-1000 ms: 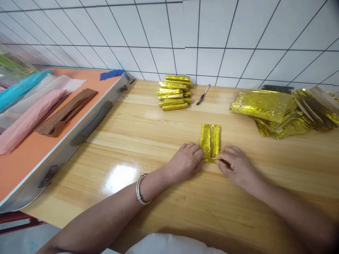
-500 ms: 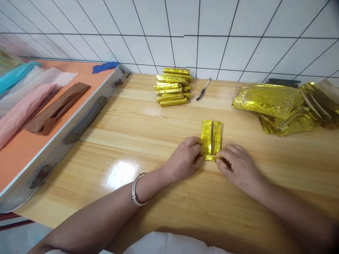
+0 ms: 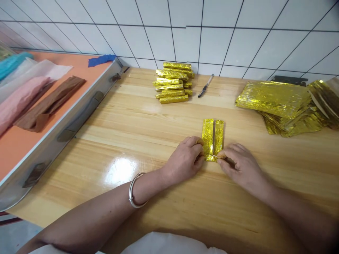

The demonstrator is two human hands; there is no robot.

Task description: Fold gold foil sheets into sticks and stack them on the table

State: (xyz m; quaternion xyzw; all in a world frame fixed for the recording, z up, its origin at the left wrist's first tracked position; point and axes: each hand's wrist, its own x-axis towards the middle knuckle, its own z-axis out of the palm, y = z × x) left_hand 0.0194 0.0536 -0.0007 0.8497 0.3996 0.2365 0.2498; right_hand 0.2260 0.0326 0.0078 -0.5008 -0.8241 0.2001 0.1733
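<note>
A sheet of gold foil paper [image 3: 208,135] lies on the wooden table with its two long sides folded in, a narrow dark gap between them. Its near edge is turned up in a small fold. My left hand [image 3: 186,155] is closed on the near left corner, fingers curled. At the near right corner my right hand [image 3: 239,164] pinches the folded edge between thumb and forefinger. Beyond the hands, a stack of gold foil rolls [image 3: 173,84] lies near the wall, with a pen [image 3: 206,85] beside it.
Flat gold foil sheets [image 3: 272,98] are piled at the right, before a dark object [image 3: 290,80] by the wall. On the left, an orange-topped case [image 3: 60,114] with metal latches carries brown crepe paper [image 3: 53,102], pink paper [image 3: 25,97] and a blue scrap [image 3: 101,60].
The view has shifted slightly. Both hands keep their hold at the foil's near corners, and the fold there looks almost the same.
</note>
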